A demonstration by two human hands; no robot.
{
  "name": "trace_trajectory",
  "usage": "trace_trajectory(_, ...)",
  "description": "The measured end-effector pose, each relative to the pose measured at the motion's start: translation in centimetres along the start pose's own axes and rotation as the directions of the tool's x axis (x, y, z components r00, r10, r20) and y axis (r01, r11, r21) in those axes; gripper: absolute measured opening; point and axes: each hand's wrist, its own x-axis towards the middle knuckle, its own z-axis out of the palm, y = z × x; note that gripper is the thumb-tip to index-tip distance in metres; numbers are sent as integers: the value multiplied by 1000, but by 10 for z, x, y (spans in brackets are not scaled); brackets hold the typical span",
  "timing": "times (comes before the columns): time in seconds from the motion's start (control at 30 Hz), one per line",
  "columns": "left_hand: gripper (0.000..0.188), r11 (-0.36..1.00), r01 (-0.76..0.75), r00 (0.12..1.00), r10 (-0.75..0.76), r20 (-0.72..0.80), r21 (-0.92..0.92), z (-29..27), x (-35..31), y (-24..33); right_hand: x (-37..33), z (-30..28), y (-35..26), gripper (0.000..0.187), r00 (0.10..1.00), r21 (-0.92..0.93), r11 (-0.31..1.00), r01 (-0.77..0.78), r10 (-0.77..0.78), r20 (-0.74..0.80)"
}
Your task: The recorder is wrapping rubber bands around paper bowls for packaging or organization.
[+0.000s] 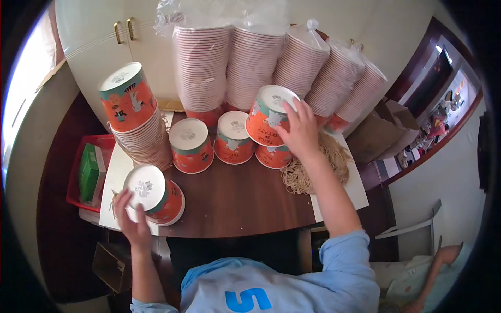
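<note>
To my eye, the step in hand was gathering or stacking upturned paper tubs on the brown surface. The right hand held the upper tub, thumb and fingers curved wide round its side, above the lower tub. The left hand was loosely open by the front tub; I couldn't tell if it touched. The next move seemed to call for a steady, straight lift or lowering.

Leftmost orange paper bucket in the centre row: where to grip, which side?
Probably the upper sidewall of the paper bucket, from above and the front: upside down, it narrows upward, leaving finger room there, while the bucket stack and next bucket stand close to its lower sides.
</note>
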Motion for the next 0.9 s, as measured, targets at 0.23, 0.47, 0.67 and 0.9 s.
trace_trajectory(0.23, 20, 956, 42, 884, 100, 456, -290, 63, -33, 67, 2, 7, 28, 32, 998, 192, 979, 64, -63, -9)
trace_trajectory(0.47, 32, 620, 626, 744, -291, 602, -474, 89, -18, 72, -84, -37, 24, 16, 718, 846, -149, -512, 466, 517)
trace_trajectory(0.67, 47, 506, 724, 636, -224, 739, -470, 109, 1, 93, -172, -18, -16, 40, 543, 522, -700, -488, 225, 809)
trace_trajectory(0.9, 43, 633, 669, 640, -224, 735, -389, 113, 12, 81, -213, 6, -14, 46, 409, 150, -770, -621, -155, 899)
